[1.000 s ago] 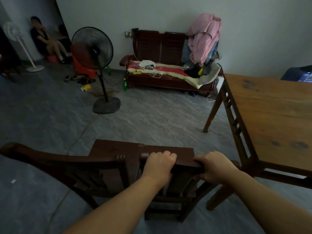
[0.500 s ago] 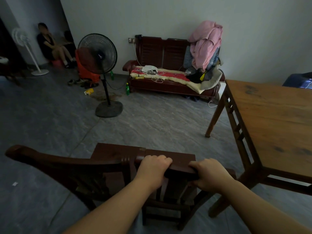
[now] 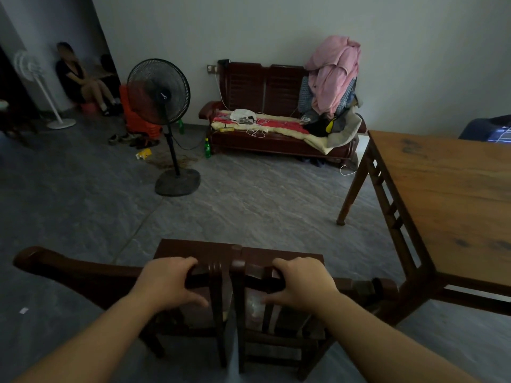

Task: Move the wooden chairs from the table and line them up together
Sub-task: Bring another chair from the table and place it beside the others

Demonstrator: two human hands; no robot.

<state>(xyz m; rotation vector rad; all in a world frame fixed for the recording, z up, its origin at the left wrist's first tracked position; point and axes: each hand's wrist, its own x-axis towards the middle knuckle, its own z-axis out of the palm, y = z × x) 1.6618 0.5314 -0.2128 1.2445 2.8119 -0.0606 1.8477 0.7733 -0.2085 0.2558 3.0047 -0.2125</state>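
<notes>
Two dark wooden chairs stand side by side on the floor just in front of me, backs toward me and nearly touching. My left hand [image 3: 168,283] grips the top rail of the left chair [image 3: 77,269] near its right end. My right hand [image 3: 301,286] grips the top rail of the right chair [image 3: 359,286] near its left end. Both seats face away from me toward the room. The wooden table [image 3: 442,203] stands to the right, with its near corner leg close to the right chair.
A black standing fan [image 3: 163,98] stands on the grey floor ahead left. A dark wooden bench [image 3: 265,87] piled with cloth and clothes lines the far wall. A person [image 3: 80,78] sits in the far left corner beside a white fan [image 3: 41,89].
My left hand has shifted from the right chair's rail to the left chair's rail. The right chair now sits closer beside the left one, and the view has tilted slightly.
</notes>
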